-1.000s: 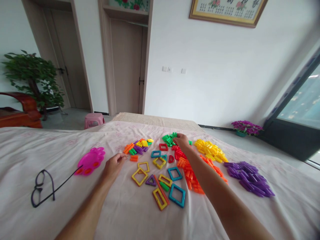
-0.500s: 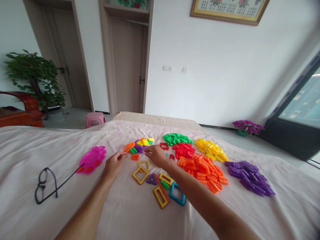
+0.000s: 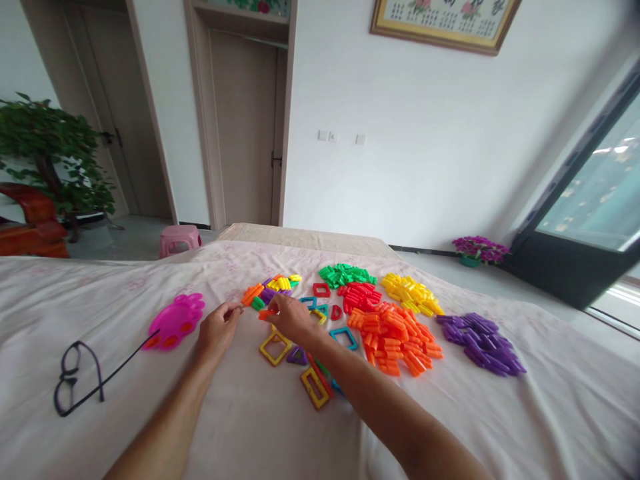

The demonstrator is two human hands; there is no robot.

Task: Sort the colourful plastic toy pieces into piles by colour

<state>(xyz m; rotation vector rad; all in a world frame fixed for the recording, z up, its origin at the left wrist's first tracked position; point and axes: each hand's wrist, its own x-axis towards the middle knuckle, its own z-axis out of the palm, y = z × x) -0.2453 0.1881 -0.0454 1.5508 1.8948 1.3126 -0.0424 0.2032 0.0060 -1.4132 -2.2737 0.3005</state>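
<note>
My right hand (image 3: 290, 317) is over the middle of the cloth, fingers pinched at an orange plastic piece (image 3: 265, 315) and partly covering it. To its left, my left hand (image 3: 220, 327) is closed, thumb against fingers; anything between them is too small to make out. Just beyond both hands lies a small mixed pile of orange, green, purple and yellow pieces (image 3: 273, 287). Near my right wrist are magnetic frame tiles: a yellow square (image 3: 275, 349), a purple triangle (image 3: 297, 355), a yellow rectangle (image 3: 315, 389) and a blue square (image 3: 344, 339).
Sorted heaps lie to the right: green (image 3: 347, 275), red (image 3: 359, 297), orange (image 3: 395, 333), yellow (image 3: 411, 293) and purple (image 3: 480, 343). At left are a pink paw-shaped tray (image 3: 173, 320) and black-framed glasses (image 3: 70, 380), one temple resting on the tray.
My right hand has moved left and nearer, from beside the mixed pile to the loose orange piece, uncovering blue and yellow frames. My left hand stays closed. The view has shifted slightly right.
</note>
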